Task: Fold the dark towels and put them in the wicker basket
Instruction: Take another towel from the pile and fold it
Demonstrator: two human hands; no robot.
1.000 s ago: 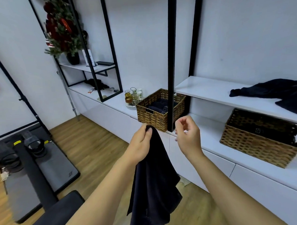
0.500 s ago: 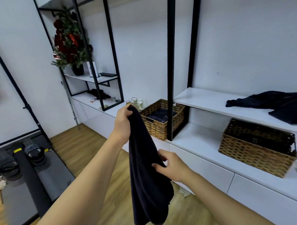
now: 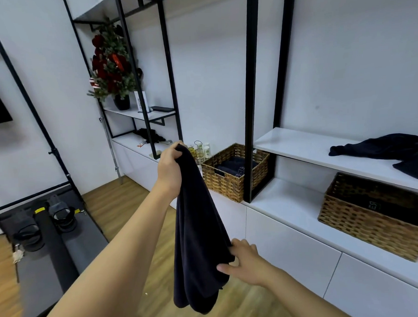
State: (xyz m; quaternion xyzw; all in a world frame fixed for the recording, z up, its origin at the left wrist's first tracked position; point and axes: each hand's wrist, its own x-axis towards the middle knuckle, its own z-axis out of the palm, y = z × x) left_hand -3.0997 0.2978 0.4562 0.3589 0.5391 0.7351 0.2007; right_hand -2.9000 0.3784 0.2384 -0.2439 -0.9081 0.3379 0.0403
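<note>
My left hand point(image 3: 170, 170), raised at arm's length, has its fingers curled over and clamped on the top end of a dark towel point(image 3: 198, 230); the cloth bunches out of the fist and hangs straight down in long vertical folds. My right hand point(image 3: 246, 261), lower and to the right, pinches the towel's right edge partway down, thumb point(image 3: 228, 269) on the near face and the other fingers tucked behind the cloth. The towel's bottom end hangs free above the wooden floor point(image 3: 124, 210), touching nothing.

Behind the towel, on the long white counter point(image 3: 289, 210), stands a wicker basket point(image 3: 235, 172) holding folded dark towels point(image 3: 232, 168); a black upright post point(image 3: 250, 108) of the shelving frame crosses in front of it. Just left of this basket, a cluster of small glasses and bottles point(image 3: 199, 150) sits on the counter, partly hidden by my left hand and the towel.

Further right on the same counter stands a second wicker basket point(image 3: 375, 214) with dark cloth inside. Above it, on the white shelf point(image 3: 303, 144), a heap of unfolded dark towels point(image 3: 394, 151) lies spread toward the right edge of the view.

At far left, a higher shelf carries a potted arrangement of red and green foliage point(image 3: 111, 66). On the floor at lower left lies a grey and black exercise machine point(image 3: 43, 237) with foot straps
</note>
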